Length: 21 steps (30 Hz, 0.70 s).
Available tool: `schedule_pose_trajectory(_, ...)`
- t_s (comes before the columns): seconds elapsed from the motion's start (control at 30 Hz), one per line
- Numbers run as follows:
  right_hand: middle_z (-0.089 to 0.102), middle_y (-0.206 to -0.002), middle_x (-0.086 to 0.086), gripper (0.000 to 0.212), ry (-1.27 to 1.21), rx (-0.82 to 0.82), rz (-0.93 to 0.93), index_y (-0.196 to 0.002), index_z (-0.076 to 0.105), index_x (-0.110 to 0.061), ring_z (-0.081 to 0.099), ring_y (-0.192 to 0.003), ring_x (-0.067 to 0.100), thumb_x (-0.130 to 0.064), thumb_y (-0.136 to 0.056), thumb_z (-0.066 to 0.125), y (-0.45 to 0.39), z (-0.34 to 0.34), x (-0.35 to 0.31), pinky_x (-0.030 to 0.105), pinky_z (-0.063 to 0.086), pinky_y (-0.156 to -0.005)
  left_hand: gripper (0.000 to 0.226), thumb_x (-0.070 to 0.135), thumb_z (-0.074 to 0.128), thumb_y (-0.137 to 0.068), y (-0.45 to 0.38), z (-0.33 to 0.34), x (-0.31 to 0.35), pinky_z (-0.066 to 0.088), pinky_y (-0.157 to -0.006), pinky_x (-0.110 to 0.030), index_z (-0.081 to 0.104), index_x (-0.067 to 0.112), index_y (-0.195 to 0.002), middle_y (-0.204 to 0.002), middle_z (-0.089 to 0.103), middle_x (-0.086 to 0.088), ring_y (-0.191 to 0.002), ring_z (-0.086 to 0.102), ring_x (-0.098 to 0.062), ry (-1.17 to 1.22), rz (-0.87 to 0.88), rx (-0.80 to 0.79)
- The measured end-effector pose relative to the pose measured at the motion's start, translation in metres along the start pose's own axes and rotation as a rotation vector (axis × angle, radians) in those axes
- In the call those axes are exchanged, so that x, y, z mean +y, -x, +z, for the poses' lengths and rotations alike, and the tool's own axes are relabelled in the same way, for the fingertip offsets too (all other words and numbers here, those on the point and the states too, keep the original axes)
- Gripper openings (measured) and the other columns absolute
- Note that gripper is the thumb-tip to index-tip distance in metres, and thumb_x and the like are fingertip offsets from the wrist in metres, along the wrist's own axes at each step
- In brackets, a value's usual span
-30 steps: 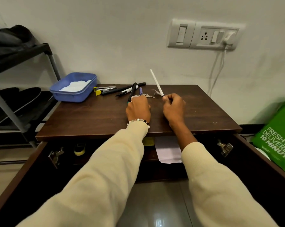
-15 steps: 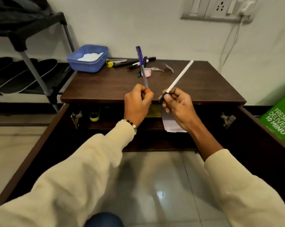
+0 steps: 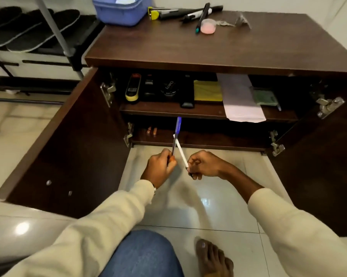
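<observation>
A blue pen (image 3: 177,126) was gripped by the left hand (image 3: 160,166) and a white pen (image 3: 181,154) by the right hand (image 3: 205,163) (the pens were crossed).

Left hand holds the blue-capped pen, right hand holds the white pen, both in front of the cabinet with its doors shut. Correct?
One slip: the head view shows the cabinet doors standing open, shelves exposed. Otherwise right: the left hand holds the blue-capped pen, the right hand the white pen, in front of the cabinet.
</observation>
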State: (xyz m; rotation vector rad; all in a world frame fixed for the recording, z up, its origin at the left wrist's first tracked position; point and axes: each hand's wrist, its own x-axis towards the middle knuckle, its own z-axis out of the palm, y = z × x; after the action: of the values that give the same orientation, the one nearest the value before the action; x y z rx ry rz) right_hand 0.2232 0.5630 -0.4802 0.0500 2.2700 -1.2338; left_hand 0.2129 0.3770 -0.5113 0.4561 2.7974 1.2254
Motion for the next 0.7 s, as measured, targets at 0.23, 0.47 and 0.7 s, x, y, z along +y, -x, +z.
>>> schedule_pose_trajectory(0.23, 0.069, -0.072, 0.02, 0.013, -0.029, 0.15, 0.195, -0.077, 0.066, 0.003, 0.064, -0.057, 0.023, -0.007, -0.085, 0.066, -0.062, 0.008, 0.026, 0.024, 0.049, -0.05, 0.016, 0.019, 0.058, -0.087, -0.038, 0.026, -0.057, 0.058, -0.062, -0.039, 0.063, 0.005, -0.079, -0.071, 0.068, -0.014, -0.065, 0.066, -0.031, -0.04, -0.324, -0.048)
schedule_pose_trajectory(0.47, 0.065, -0.066, 0.014, 0.014, -0.104, 0.292, 0.22, -0.077, 0.064, 0.001, 0.061, -0.05, 0.019, -0.01, -0.086, 0.068, -0.128, -0.013, 0.016, 0.027, 0.053, -0.049, 0.03, 0.018, 0.052, -0.093, -0.122, 0.029, -0.063, 0.053, -0.087, -0.042, 0.063, -0.008, -0.103, -0.115, 0.062, -0.026, -0.101, 0.062, -0.042, -0.137, -0.388, -0.01)
schedule_pose_trajectory(0.7, 0.069, -0.077, 0.018, 0.015, -0.111, 0.388, 0.299, -0.09, 0.064, 0.002, 0.069, -0.062, 0.026, -0.011, -0.084, 0.069, -0.177, -0.012, -0.001, 0.037, 0.06, -0.061, 0.028, 0.021, 0.054, -0.096, -0.157, 0.04, -0.063, 0.048, -0.079, -0.034, 0.064, -0.005, -0.103, -0.112, 0.062, -0.025, -0.103, 0.059, -0.04, -0.205, -0.508, 0.047)
